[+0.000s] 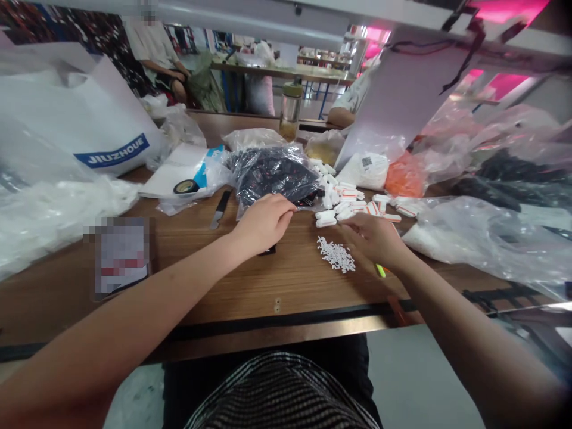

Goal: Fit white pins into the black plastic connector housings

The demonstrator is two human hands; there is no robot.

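My left hand [267, 223] is closed in a pinch at the near edge of a see-through plastic bag [274, 173] full of black pieces. What its fingertips hold, if anything, I cannot make out. Beside a heap of white bundles with orange stripes [346, 199], my right hand [378, 235] is curled with its fingers together, their tips partly hidden. A small pile of short white pieces [336, 255] lies on the brown table [241, 292], left of and below that hand. Under the left wrist a small black item [268, 251] shows in part.
Left of the bag are a dark flat blade-like tool [220, 210] and a black tape roll [186, 186]. A lidded bottle [291, 112] stands behind. Plastic bags [487, 229] crowd the right, near an orange bag [406, 174]. A yellow-green stick [380, 270] lies by the right wrist.
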